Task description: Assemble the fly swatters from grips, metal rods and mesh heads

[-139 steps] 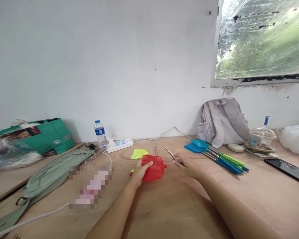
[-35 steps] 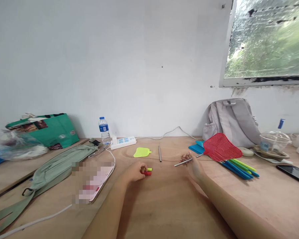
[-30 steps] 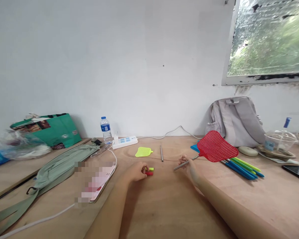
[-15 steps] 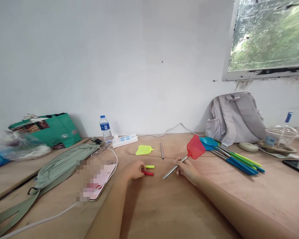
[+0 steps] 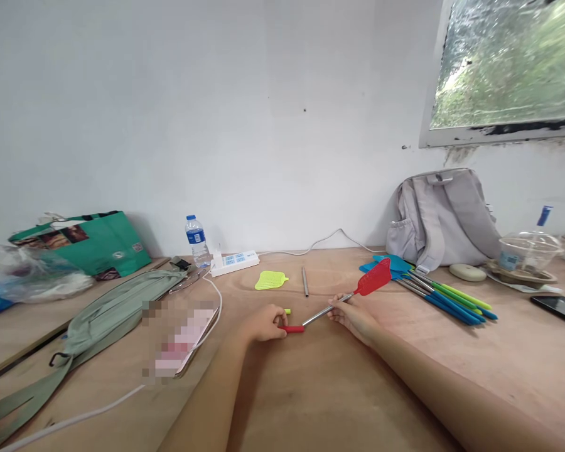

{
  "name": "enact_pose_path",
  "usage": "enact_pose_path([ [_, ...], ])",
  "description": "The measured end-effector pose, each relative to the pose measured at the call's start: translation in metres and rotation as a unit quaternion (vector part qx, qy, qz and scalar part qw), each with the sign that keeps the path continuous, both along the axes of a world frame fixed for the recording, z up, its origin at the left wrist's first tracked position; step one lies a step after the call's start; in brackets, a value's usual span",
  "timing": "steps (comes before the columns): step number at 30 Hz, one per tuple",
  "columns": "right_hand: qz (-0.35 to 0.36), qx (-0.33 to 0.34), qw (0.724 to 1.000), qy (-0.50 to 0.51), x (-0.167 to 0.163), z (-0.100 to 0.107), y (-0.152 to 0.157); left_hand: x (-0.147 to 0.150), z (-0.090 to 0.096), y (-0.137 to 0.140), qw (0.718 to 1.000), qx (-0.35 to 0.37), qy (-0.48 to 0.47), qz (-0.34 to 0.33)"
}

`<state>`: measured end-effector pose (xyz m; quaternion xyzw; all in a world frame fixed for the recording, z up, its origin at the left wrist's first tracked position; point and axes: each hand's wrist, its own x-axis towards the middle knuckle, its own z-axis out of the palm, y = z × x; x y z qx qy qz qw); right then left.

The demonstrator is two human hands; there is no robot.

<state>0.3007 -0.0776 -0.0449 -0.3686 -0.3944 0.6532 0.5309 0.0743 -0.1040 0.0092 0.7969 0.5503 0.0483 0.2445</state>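
Observation:
My left hand is closed on a red handle grip, a short tube held low over the table. In my right hand is the metal rod of a fly swatter with a red mesh head pointing to the upper right. The rod's lower end meets the right end of the red grip; whether it is inside cannot be made out. Behind my left fingers a yellow-green grip lies partly hidden. Farther back lie a yellow-green swatter head and a loose metal rod.
Several swatters with blue and green handles lie to the right, before a grey backpack. A power strip and water bottle stand at the back. Left are a phone, its white cable and a grey-green strap bag.
My left hand has moved slightly right with the red grip. My right hand has tilted the red swatter flatter, bringing its rod end to the grip.

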Motion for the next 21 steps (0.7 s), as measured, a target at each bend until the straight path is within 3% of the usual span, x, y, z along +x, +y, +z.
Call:
enact_pose_path([
  [10,-0.006,-0.01,1.0,0.01,0.0001,0.0019,-0.0006,0.0017,0.0054,-0.0042,1.0,0.001,-0.001,0.009],
  [21,-0.002,-0.029,0.999,0.037,0.0019,0.0009,0.0016,0.0036,-0.0007,-0.0025,0.999,0.033,0.005,0.009],
])
